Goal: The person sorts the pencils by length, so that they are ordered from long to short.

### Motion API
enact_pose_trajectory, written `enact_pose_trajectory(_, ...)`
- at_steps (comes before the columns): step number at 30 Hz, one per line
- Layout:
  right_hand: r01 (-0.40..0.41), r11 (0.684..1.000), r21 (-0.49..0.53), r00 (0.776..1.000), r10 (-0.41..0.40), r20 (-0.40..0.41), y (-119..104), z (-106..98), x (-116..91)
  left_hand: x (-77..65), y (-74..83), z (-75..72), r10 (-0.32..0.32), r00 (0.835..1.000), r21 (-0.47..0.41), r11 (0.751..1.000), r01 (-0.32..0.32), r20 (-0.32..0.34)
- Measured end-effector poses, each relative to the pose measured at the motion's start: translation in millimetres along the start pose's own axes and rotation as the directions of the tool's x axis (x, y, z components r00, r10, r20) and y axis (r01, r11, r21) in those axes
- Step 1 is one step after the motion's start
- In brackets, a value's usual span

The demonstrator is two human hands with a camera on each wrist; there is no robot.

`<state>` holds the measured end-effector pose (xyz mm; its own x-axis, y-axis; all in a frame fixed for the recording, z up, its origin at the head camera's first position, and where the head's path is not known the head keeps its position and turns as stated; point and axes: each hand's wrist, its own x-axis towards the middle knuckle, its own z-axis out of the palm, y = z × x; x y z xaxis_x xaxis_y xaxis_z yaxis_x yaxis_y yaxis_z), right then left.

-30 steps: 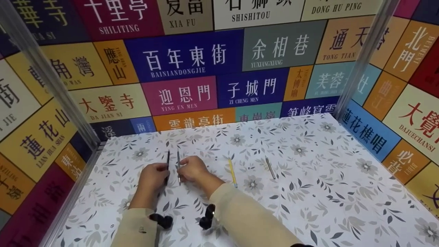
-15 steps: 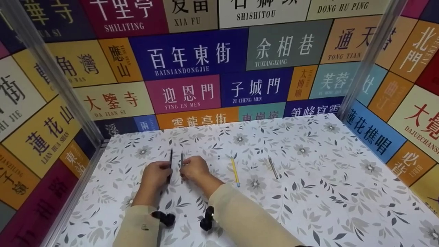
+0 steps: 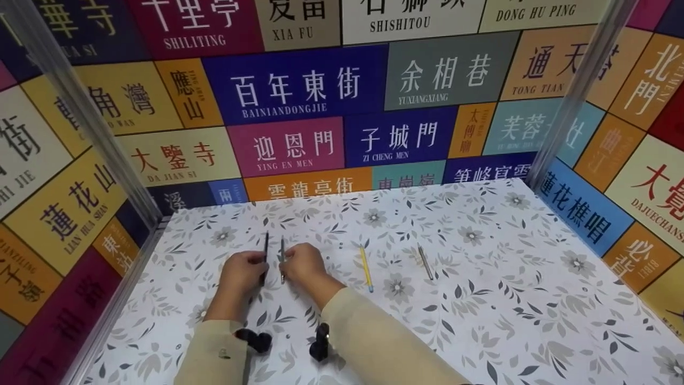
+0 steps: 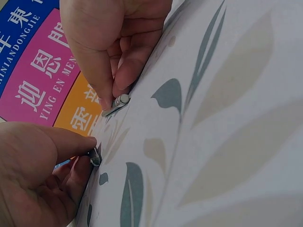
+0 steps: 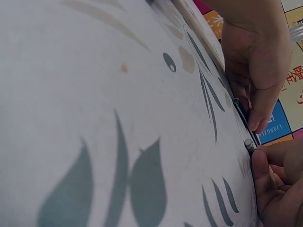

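In the head view two slim writing tools stand side by side on the table, a narrow gap between them. My left hand [image 3: 243, 272] pinches the black pen [image 3: 266, 243] between thumb and fingers. Just right of it, my right hand [image 3: 304, 264] pinches a dark grey pen [image 3: 282, 246] the same way. The grey pen's silvery end [image 4: 123, 99] pokes out below the fingertips in the left wrist view, close over the tabletop. Part of each pen is hidden behind the fingers.
A yellow pencil [image 3: 365, 267] with a light blue end lies right of my hands, and a grey-brown pen [image 3: 425, 262] lies farther right. A floral cloth [image 3: 481, 310] covers the table. Printed panels [image 3: 291, 85] wall off the back and both sides.
The grey pen in my right hand has turned slightly, from a small slant to nearly straight up and down in view. My left hand keeps its pinch on the black pen. The view has shifted slightly.
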<state>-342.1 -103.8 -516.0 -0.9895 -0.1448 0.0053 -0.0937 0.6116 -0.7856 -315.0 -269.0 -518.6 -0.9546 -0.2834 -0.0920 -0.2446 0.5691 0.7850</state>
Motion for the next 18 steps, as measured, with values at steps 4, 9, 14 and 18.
enact_pose_trajectory(4,-0.007,1.000,0.014,1.000,0.007,-0.004,0.4,-0.9,0.5,-0.5,1.6,0.1,0.004,1.000,-0.007,1.000,-0.004,-0.001)
enact_pose_trajectory(9,-0.014,0.999,0.052,1.000,0.014,-0.003,1.4,-1.4,-1.2,-1.5,1.6,-0.5,0.002,1.000,-0.019,1.000,-0.002,-0.002)
enact_pose_trajectory(14,-0.033,0.997,0.072,0.999,0.032,0.007,1.8,-2.0,-3.6,0.0,1.4,-0.8,-0.027,1.000,-0.034,0.999,0.027,0.008)
enact_pose_trajectory(18,-0.026,0.995,0.095,1.000,0.025,0.008,2.9,-2.5,-3.5,1.2,-0.5,-0.5,-0.018,1.000,-0.043,0.999,0.018,0.000)
